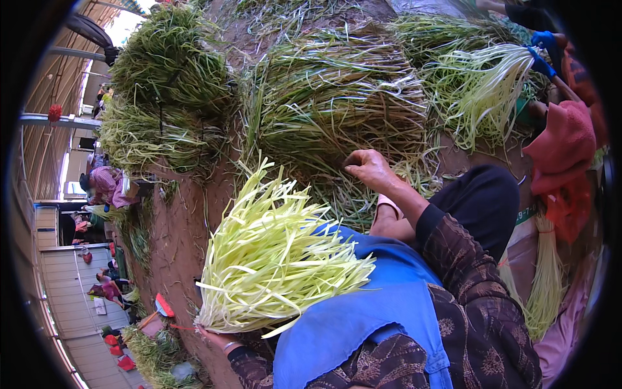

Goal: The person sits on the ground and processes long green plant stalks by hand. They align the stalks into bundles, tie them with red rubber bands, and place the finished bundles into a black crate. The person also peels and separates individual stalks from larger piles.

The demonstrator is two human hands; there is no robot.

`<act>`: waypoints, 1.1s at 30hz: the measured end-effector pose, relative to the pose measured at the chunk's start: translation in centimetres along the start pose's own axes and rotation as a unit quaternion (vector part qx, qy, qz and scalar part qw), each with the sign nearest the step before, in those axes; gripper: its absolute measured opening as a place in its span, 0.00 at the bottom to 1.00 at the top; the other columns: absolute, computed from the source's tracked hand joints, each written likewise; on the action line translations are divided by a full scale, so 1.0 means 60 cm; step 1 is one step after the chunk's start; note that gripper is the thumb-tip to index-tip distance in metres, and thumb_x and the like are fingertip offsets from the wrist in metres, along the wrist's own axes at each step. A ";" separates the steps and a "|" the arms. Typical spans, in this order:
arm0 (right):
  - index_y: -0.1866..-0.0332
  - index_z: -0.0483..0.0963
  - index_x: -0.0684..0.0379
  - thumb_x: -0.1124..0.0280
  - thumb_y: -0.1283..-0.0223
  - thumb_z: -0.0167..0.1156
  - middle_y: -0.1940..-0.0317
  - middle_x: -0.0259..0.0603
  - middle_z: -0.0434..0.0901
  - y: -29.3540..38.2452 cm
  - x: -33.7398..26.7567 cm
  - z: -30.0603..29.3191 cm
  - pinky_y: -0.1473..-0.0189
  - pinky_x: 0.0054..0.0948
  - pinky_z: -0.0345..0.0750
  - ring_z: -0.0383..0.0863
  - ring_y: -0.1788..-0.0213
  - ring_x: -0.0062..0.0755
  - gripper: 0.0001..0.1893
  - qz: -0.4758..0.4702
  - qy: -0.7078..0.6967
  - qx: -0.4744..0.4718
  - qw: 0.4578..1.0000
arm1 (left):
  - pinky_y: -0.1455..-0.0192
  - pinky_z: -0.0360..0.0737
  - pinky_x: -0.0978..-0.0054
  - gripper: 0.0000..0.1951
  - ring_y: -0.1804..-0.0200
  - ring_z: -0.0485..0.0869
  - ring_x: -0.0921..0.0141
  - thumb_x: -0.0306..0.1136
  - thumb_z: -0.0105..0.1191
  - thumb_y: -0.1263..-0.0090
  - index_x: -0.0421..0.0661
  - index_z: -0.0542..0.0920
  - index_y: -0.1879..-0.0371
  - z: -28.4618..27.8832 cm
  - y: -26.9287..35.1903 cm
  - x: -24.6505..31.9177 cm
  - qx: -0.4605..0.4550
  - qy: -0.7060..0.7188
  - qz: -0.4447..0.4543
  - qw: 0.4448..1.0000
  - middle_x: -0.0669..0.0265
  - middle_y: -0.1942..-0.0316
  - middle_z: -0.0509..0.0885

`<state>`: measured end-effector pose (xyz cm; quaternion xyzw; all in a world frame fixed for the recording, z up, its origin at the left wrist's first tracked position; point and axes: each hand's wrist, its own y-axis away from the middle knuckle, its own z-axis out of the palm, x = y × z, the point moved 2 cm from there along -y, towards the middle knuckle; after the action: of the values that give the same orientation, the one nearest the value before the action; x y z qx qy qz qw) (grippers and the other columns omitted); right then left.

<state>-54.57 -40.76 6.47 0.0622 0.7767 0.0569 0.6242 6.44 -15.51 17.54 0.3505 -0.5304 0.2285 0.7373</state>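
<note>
My left hand (218, 337) grips the pale root end of a large bunch of yellow garlic chives (282, 262). The leaves fan out across the blue apron (369, 316) on my lap. A thin red tie (182, 328) sticks out beside that hand. My right hand (371, 169) is raised above my leg, its fingers curled in towards the thumb, and no object shows in it. Beyond it lies a broad heap of green and dried chives (340, 97) on the soil, with loose trimmings (340, 204) between the heap and me.
At right, a co-worker's blue-gloved hands (542, 53) hold pale chives (481, 92). Tied bundles (544, 277) lie on the right. Another green heap (170, 82) stands at upper left. A red-bristled broom (164, 305) lies left; other people (109, 187) work farther off.
</note>
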 end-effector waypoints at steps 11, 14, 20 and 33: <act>0.57 0.81 0.66 0.66 0.34 0.63 0.65 0.36 0.85 -0.004 -0.063 0.023 0.54 0.21 0.79 0.83 0.62 0.20 0.12 0.012 -0.258 -0.151 0.954 | 0.27 0.63 0.50 0.36 0.29 0.67 0.56 0.63 0.33 0.25 0.49 0.63 0.27 0.123 0.090 0.046 -0.012 0.059 0.108 0.992 0.57 0.27 0.65; 0.59 0.82 0.67 0.63 0.37 0.64 0.71 0.34 0.83 0.014 -0.039 0.004 0.66 0.21 0.76 0.79 0.70 0.18 0.14 0.043 -0.197 -0.131 0.971 | 0.27 0.63 0.50 0.36 0.30 0.68 0.56 0.62 0.34 0.25 0.48 0.64 0.28 0.166 0.108 0.071 -0.006 0.065 0.141 0.988 0.57 0.28 0.66; 0.61 0.82 0.67 0.69 0.39 0.64 0.73 0.36 0.83 0.051 0.027 -0.036 0.67 0.21 0.78 0.81 0.72 0.20 0.10 0.148 -0.226 -0.037 0.962 | 0.27 0.64 0.51 0.35 0.31 0.70 0.57 0.61 0.37 0.25 0.45 0.66 0.31 0.292 0.128 0.134 -0.028 0.106 0.204 0.973 0.57 0.30 0.68; 0.57 0.81 0.65 0.65 0.43 0.67 0.71 0.38 0.84 0.079 0.076 0.011 0.69 0.25 0.77 0.83 0.70 0.24 0.14 0.173 -0.173 -0.099 0.965 | 0.28 0.66 0.52 0.30 0.32 0.70 0.59 0.54 0.39 0.21 0.46 0.62 0.28 0.447 0.217 0.321 -0.144 -0.012 0.340 0.929 0.55 0.30 0.67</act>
<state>-54.76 -35.30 2.74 0.1420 0.6250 0.2289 0.7326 -13.07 -28.12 44.38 0.0422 -0.6538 0.3828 0.6513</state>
